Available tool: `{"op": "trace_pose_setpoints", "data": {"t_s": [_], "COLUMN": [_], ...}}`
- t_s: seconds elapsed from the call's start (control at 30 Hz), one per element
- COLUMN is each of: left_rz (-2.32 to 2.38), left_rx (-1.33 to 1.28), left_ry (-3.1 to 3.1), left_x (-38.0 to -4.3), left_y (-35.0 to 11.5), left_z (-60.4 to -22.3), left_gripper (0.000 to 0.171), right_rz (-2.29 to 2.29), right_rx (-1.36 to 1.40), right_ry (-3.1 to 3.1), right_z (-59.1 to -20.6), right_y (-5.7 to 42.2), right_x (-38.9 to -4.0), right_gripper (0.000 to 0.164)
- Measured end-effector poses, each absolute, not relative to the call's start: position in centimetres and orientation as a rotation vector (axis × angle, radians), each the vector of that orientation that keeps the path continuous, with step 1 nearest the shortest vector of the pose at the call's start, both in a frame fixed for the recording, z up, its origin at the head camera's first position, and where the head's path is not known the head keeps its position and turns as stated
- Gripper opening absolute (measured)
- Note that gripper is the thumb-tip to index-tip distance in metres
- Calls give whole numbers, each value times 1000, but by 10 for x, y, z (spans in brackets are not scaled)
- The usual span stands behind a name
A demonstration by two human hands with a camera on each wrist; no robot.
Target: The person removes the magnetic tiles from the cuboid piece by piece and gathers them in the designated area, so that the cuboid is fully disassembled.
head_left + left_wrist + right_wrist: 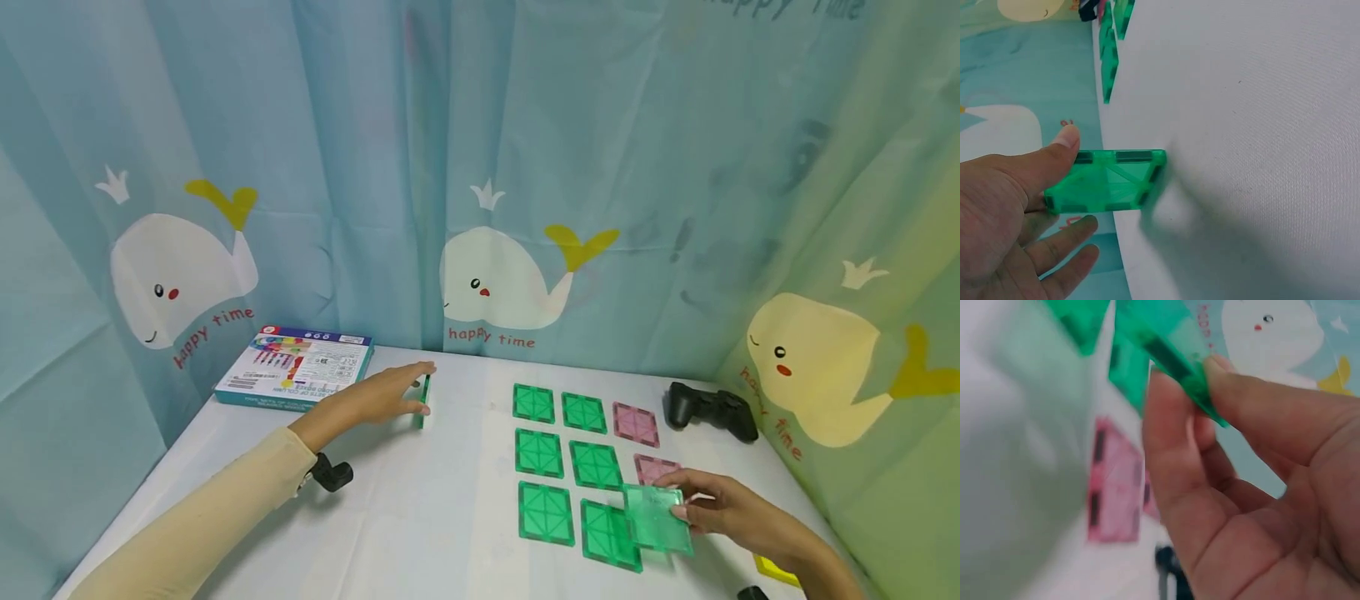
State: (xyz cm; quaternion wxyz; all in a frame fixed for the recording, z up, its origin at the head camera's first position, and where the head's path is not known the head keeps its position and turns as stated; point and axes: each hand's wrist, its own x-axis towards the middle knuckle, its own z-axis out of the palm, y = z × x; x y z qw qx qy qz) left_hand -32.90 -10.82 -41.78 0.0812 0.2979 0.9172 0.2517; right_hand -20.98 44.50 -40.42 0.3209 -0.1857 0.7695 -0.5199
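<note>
My left hand [382,393] pinches a green magnetic tile [426,402] between thumb and fingers. In the left wrist view this tile [1107,181] stands on edge at the table surface, with two fingers stretched out below it. My right hand [712,507] holds another green tile [654,521] by its right edge, tilted above the table. That tile partly covers a flat green tile [603,533]. Several more green tiles [538,452] lie in rows to the left. Two pink tiles [636,424] lie behind my right hand; the nearer one [651,467] is partly hidden.
A flat printed box [300,367] lies at the back left. A black game controller [708,410] is at the back right. Part of a yellow tile [777,571] shows beneath my right forearm. A whale-printed curtain [375,167] hangs behind the table [420,517].
</note>
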Motion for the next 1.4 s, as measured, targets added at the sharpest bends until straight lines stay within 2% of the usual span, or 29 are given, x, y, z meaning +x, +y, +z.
{"op": "trace_pose_setpoints", "data": {"t_s": [0.33, 0.57, 0.77, 0.9, 1.0, 1.17, 1.4], "left_rz": [755, 746, 753, 755, 763, 761, 753], "left_rx": [878, 887, 896, 876, 848, 838, 859], "left_ry": [2742, 2745, 2739, 2740, 2741, 2749, 2740], "left_x": [-330, -330, -330, -329, -328, -329, -329], "left_y": [-112, -113, -112, -111, -110, -109, -107], "left_z": [-418, -418, -418, -418, -417, -418, -416], "left_gripper": [73, 72, 72, 73, 74, 73, 74], "right_rz": [-1316, -987, -698, -597, -578, -682, -846], "right_rx": [-431, -282, -223, -105, -113, -244, -530], "right_ry": [1963, 2357, 2543, 2705, 2797, 2873, 2810], "right_z": [-418, -442, -456, -438, -421, -408, -411], "right_y": [478, 477, 471, 442, 415, 361, 286], "right_x": [-185, -185, -189, -183, -192, -215, -245], "right_gripper": [30, 37, 27, 24, 27, 43, 59]}}
